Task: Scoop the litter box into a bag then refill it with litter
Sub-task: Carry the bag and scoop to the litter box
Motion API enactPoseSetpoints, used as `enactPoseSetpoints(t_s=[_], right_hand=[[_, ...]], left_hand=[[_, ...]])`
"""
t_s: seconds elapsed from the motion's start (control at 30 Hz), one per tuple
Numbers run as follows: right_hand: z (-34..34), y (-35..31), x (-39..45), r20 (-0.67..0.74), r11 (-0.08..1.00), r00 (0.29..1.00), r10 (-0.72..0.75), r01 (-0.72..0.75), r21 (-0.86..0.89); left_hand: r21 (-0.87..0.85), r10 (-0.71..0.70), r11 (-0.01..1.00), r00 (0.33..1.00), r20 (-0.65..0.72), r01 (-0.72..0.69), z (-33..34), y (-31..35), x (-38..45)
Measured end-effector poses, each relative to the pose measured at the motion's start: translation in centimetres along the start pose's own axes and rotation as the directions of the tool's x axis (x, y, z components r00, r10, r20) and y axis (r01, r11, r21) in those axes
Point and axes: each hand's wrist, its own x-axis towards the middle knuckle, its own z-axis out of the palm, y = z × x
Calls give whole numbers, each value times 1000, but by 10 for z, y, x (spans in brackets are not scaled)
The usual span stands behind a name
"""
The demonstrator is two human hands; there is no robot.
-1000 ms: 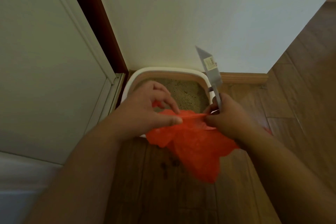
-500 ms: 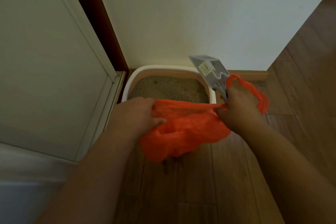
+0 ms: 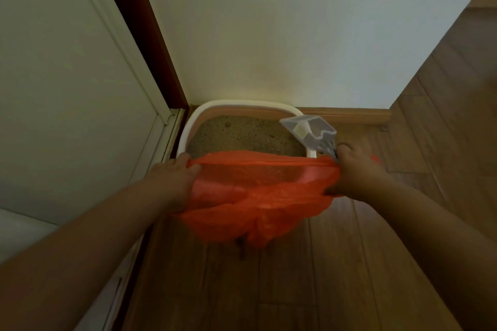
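Head view, looking down into a room corner.

Bag (image 3: 258,196): orange plastic, thin, held up in the air btwn both hands, mouth stretched wide side to side. Its far rim runs as a taut line just in front of the box's near edge; the rest sags below, crumpled, hanging over the floor (image 3: 336,263).

L hand (image 3: 172,180): fingers curled over the bag's left rim, thumb on top, gripping the plastic.

R hand (image 3: 357,172): fingers curled on the bag's right rim, gripping it. Same hand also holds the scoop (image 3: 309,131) by its handle; handle itself mostly hidden in the fist. A bit of orange shows past the hand on its right, prob. a bag handle loop.

Scoop: grey plastic, head pointing up and away from the hand, tilted left, over the box's right near corner. Pale label on its face. Can't tell if anything is in it.

Box (image 3: 185,129): white rim, pinkish inner wall, sits on the floor in the corner, against the wall (image 3: 269,21) and beside the door (image 3: 67,88). Litter (image 3: 242,134): tan, grainy, fills the bottom; near part hidden behind the bag.

Floor: dark wood planks, wood skirting along the wall to the right of the box.
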Motion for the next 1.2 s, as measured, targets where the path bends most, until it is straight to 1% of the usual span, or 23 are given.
enactPoseSetpoints(t_s=[0.07, 0.13, 0.17, 0.23, 0.3, 0.37, 0.43, 0.5, 0.57, 0.63, 0.7, 0.77, 0.8, 0.87, 0.93, 1.03, 1.07, 1.13, 1.2], right_hand=[[7, -7, 10, 35, 997, 998, -56, 58, -44], [12, -15, 21, 40, 994, 996, -82, 85, -75], [14, -18, 27, 24, 991, 995, -95, 97, -88], [18, -23, 38, -21, 989, 991, -129, 128, -74], [24, -25, 46, -42, 988, 987, -153, 153, -11], [35, -28, 47, -26, 984, 985, -173, 174, 36], [51, -31, 42, 5, 974, 980, -201, 199, 109], [70, -32, 35, 28, 952, 975, -221, 209, 222], [89, -30, 31, 46, 932, 972, -228, 205, 298], [104, -25, 32, 69, 936, 968, -240, 212, 281], [116, -19, 32, 89, 939, 970, -226, 193, 285], [124, -16, 33, 100, 927, 970, -223, 179, 331], [127, -16, 33, 97, 922, 968, -233, 188, 339], [130, -19, 33, 86, 920, 965, -249, 207, 332], [132, -21, 34, 47, 908, 965, -258, 226, 353], [133, -24, 36, -13, 872, 971, -238, 219, 437], [132, -24, 38, -23, 867, 974, -224, 210, 451], [129, -25, 41, 8, 898, 982, -188, 169, 407], [126, -28, 43, 34, 922, 988, -149, 126, 367]], left_hand=[[-39, 3, 999, 1000, 25, -2, -1, 1, 12], [-102, 11, 995, 999, 40, -7, 1, 8, 25], [-123, 19, 992, 1000, 22, -16, 3, 12, 31], [-128, 44, 990, 998, -55, -51, 7, 23, 42], [-111, 73, 990, 983, -171, -92, 13, 36, 49], [-108, 99, 985, 953, -286, -134, 25, 48, 54], [-135, 114, 977, 937, -330, -166, 41, 56, 57], [-185, 105, 966, 930, -353, -179, 57, 62, 57], [-196, 142, 954, 917, -373, -228, 68, 66, 58], [-321, 181, 900, 922, -341, -295, 73, 69, 56], [-488, 218, 803, 931, -293, -342, 73, 75, 50], [-559, 291, 749, 934, -206, -356, 72, 84, 43], [-543, 327, 762, 933, -147, -353, 74, 88, 41], [-420, 381, 826, 921, -75, -376, 82, 96, 41], [-368, 390, 842, 916, -93, -396, 90, 101, 45], [-425, 375, 804, 909, -180, -416, 91, 108, 44], [-428, 384, 796, 904, -189, -428, 90, 110, 41], [-435, 415, 774, 888, -201, -460, 91, 114, 41], [-457, 452, 752, 876, -169, -476, 89, 118, 37]])
